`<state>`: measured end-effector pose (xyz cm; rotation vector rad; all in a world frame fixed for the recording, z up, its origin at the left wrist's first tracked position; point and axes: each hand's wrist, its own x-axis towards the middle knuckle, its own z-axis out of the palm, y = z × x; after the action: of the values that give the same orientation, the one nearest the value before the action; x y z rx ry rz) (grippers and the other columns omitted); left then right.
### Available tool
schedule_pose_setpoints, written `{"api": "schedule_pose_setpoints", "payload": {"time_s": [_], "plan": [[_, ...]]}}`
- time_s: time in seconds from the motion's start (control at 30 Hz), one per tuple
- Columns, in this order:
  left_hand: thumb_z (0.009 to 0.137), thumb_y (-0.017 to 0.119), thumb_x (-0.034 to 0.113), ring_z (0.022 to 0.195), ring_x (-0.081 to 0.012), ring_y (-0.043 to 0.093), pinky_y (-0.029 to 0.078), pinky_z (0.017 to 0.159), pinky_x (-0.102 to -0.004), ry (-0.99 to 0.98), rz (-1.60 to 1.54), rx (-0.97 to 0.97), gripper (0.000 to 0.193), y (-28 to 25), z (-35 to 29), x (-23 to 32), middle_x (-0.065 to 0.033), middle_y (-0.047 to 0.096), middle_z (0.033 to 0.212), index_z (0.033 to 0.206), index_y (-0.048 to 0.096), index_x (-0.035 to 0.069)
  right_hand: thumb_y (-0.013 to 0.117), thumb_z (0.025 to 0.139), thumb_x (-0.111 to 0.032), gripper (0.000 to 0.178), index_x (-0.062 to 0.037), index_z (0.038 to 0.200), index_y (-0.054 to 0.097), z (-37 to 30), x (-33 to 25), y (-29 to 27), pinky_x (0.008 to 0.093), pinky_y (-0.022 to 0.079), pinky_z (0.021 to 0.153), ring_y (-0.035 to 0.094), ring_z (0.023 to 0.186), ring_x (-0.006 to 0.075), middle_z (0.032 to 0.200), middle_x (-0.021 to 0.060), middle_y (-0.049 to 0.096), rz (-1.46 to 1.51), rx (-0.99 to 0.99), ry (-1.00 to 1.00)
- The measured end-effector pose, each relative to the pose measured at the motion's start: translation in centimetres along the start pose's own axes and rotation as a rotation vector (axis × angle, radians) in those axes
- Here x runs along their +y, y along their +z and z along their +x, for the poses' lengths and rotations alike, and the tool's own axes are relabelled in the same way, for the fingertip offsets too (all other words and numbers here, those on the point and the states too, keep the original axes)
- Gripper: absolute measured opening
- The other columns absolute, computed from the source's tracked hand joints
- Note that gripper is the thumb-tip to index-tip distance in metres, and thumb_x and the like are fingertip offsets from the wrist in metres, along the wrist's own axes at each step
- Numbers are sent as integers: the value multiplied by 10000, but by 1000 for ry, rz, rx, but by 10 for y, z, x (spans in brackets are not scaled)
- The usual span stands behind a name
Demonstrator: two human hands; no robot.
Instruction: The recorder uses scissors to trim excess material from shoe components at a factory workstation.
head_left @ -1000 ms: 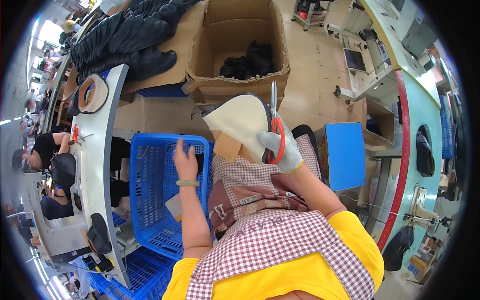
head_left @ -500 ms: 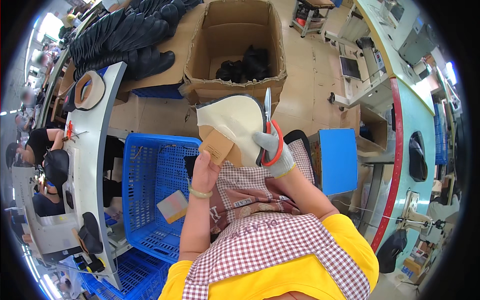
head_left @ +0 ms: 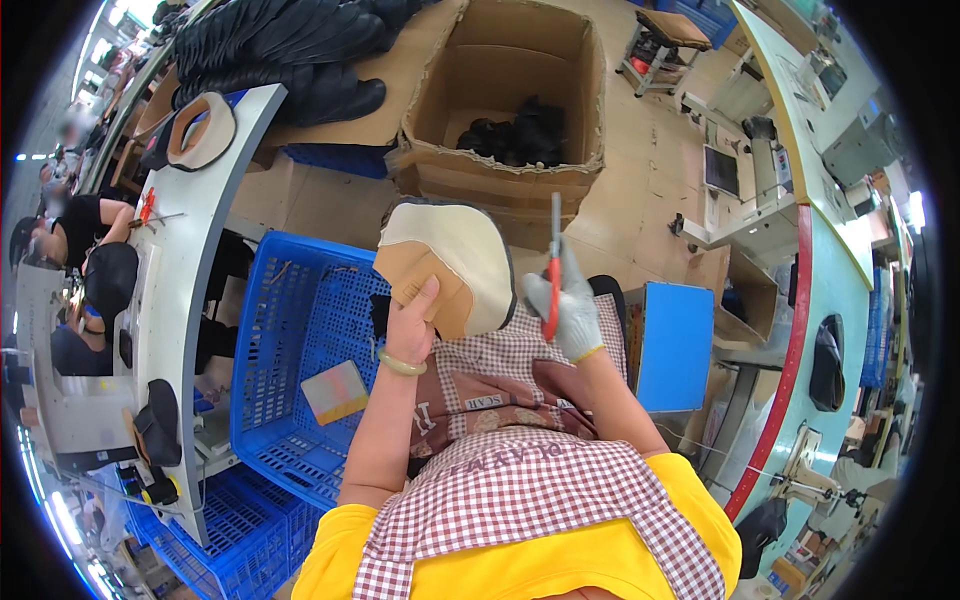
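My bare left hand (head_left: 410,328) grips a curved shoe-upper-like piece (head_left: 472,255) by its lower left, thumb on the near face. That face is cream with a tan section, and a thin black edge runs along its right side. In my gloved right hand (head_left: 574,312) is a pair of scissors (head_left: 554,265) with red handles, blades pointing up and seen nearly edge-on. The scissors stand just right of the piece, apart from it. Part of my right fingers is hidden behind the handles.
A blue crate (head_left: 290,300) stands at my left with a small pale block (head_left: 335,392) inside. Ahead is a cardboard box (head_left: 500,185) holding black pieces. White table (head_left: 195,270) at left; blue panel (head_left: 677,345) at right. Stacked black pieces (head_left: 290,60) lie far left.
The scissors and my right hand have come away from the piece toward the right. The piece has turned, and the tan flap with print no longer sticks out toward me.
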<state>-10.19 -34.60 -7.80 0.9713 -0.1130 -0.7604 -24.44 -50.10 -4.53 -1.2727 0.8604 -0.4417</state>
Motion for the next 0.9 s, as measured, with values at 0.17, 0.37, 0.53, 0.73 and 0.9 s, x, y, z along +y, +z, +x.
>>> {"api": "schedule_pose_setpoints", "payload": {"time_s": [0.17, 0.37, 0.53, 0.73, 0.9], "plan": [[867, 609, 61, 1095, -210, 542, 455, 934, -355, 78, 20, 90, 414, -6, 5, 13, -70, 556, 1189, 1254, 467, 27, 585, 760, -33, 767, -129, 1438, 240, -24, -58, -2, 230, 472, 507, 542, 585, 88, 834, 66, 567, 74, 64, 180], [875, 599, 68, 1111, -221, 538, 453, 941, -366, 81, -43, 47, 416, -7, 9, 16, -81, 549, 1206, 1263, 454, 30, 540, 861, -181, 652, -111, 1445, 257, -44, -44, 11, 237, 470, 503, 543, 577, 78, 936, 64, 609, 140, -778, 140], [918, 551, 146, 1116, -231, 538, 454, 943, -376, -2, -187, -51, 399, -8, 7, 18, -81, 538, 1223, 1286, 431, 46, 556, 900, -340, 764, -108, 1473, 107, -26, -1, 11, 178, 415, 467, 528, 562, 58, 872, 70, 625, 443, -701, 286], [942, 512, 205, 1126, -227, 538, 432, 972, -390, -46, -228, -105, 385, -13, 11, 12, -79, 548, 1227, 1290, 437, 56, 583, 882, -411, 800, -103, 1465, 129, -34, 0, 8, 162, 413, 434, 528, 467, 79, 883, 144, 642, 627, -745, 410], [942, 512, 194, 1098, -225, 552, 442, 959, -380, -52, -219, -85, 371, -15, 11, 9, -80, 559, 1202, 1280, 445, 55, 564, 890, -424, 782, -99, 1461, 139, -30, -3, 1, 174, 425, 433, 540, 482, 92, 862, 140, 644, 688, -814, 377]]}}
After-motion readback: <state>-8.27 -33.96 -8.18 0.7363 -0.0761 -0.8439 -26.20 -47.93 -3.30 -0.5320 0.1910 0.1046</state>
